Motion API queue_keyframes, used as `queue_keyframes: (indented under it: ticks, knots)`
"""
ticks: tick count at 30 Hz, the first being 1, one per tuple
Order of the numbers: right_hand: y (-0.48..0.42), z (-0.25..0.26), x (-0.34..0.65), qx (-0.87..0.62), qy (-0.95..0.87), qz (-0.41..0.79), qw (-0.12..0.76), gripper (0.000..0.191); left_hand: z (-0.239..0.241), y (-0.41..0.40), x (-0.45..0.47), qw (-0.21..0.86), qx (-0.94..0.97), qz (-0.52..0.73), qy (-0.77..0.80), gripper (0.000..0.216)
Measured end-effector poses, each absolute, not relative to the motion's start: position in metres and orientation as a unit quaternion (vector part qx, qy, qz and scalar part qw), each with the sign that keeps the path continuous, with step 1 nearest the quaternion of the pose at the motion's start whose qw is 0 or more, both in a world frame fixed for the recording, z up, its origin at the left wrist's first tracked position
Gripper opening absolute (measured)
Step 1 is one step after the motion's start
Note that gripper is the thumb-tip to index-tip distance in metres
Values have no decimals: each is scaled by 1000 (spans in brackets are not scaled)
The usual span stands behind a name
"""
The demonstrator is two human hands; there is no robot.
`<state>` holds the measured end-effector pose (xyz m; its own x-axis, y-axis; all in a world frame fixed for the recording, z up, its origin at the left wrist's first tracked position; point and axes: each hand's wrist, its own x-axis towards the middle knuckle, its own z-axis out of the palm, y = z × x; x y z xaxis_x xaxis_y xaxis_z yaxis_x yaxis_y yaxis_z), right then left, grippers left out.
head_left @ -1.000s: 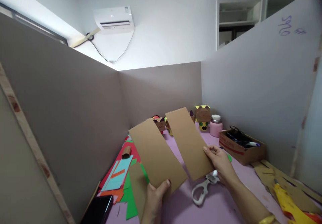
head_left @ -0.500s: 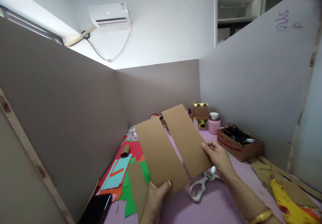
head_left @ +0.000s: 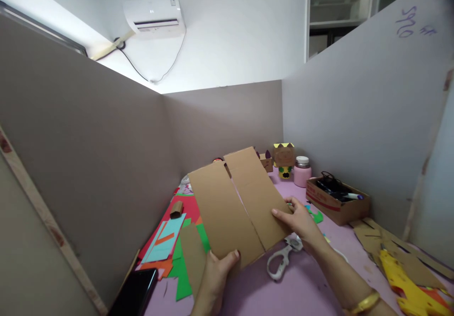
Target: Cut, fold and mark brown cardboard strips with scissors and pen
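Note:
My left hand [head_left: 218,276] grips the near edge of a brown cardboard piece [head_left: 222,212], thumb on its face. Another cardboard piece [head_left: 257,193] is pinched at its right edge by my right hand [head_left: 296,219], which has a gold bangle on the wrist. Both pieces are tilted up above the table, side by side. Their facing edges nearly meet at the near end, with a narrow gap that widens toward the far end. Below the right piece lie white-handled scissors [head_left: 280,261], their blades partly hidden. My fingers behind the cardboard are mostly out of sight.
On the left of the pink table [head_left: 269,297] lie coloured paper sheets [head_left: 165,240], a cardboard strip [head_left: 193,254] and a black phone [head_left: 136,292]. To the right are a box [head_left: 338,207], a pink jar [head_left: 302,171], cardboard scraps [head_left: 397,250] and a yellow glue gun [head_left: 404,278]. Grey partitions enclose the table.
My right hand has moved left with its cardboard piece, narrowing the gap between the two pieces. My left hand and its piece have barely shifted.

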<state>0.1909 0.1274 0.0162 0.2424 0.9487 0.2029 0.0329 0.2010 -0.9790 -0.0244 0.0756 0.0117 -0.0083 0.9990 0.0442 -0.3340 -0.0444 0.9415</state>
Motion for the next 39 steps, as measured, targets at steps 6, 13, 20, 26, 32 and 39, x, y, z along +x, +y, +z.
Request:
queue_keyframes:
  ticks: [6,13,20,26,32,39]
  knots:
    - [122,21,189,-544,-524,331,566,61,11,78,-23,557,417,600,396,72]
    - [117,18,180,-510,-567,353,543,71,10,80,-27,560,445,578,394,67]
    - [116,16,175,-451,-578,412,541,60,6,80,-29,570,484,548,375,54]
    - [123,17,187,-480,-532,392,577,54,4,84,-35,543,450,592,390,66]
    - [123,17,187,-479,-529,384,586,54,7,84,-39,533,450,595,400,64]
    - [120,14,169,-437,-562,412,569,56,14,77,-30,577,458,555,386,58]
